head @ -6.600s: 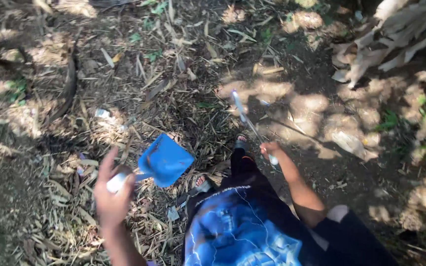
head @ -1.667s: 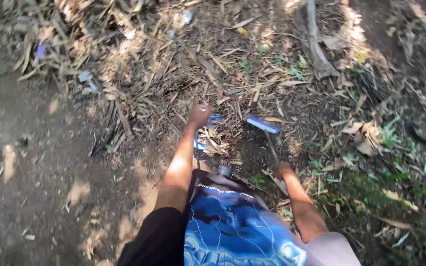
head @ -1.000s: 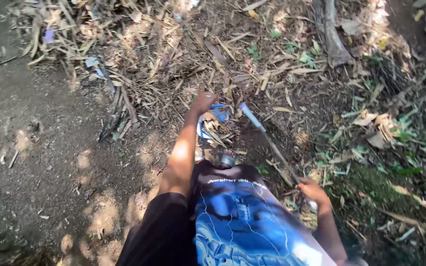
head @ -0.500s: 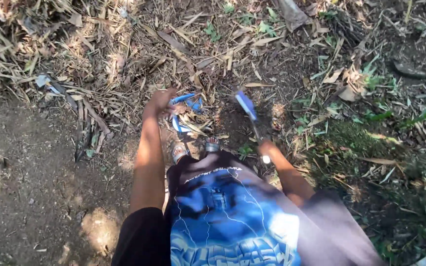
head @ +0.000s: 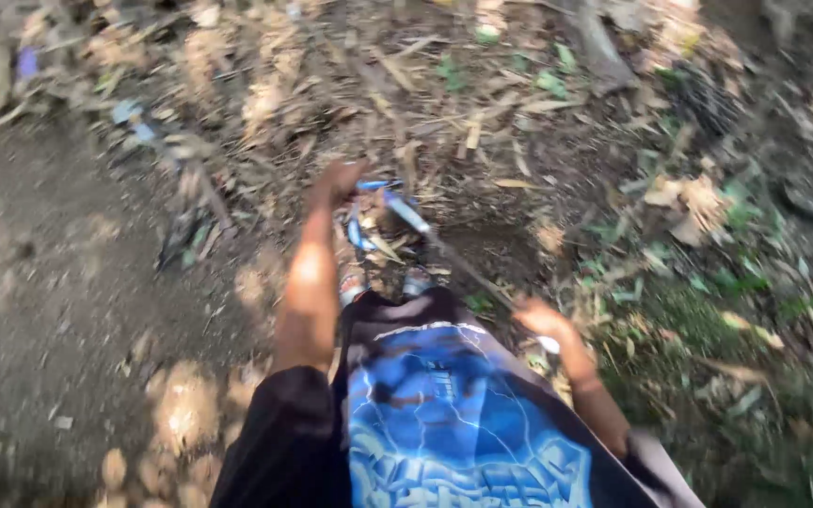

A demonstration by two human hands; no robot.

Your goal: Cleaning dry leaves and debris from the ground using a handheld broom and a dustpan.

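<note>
My left hand (head: 339, 179) grips the blue dustpan (head: 369, 221) at twelve o'clock, on the leaf litter (head: 444, 122). Right hand (head: 540, 318) clamps the thin broom handle (head: 468, 268). Both look light and rigid; best gripped at handle ends.

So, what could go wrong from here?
The blue plastic dustpan, held low by the left hand, is heaped with dry leaves, so some may spill if it tilts. The thin long-handled brush in the right hand sweeps close to the sandalled feet and could catch them. The uneven ground of dry leaves and sticks could cause a stumble.
</note>
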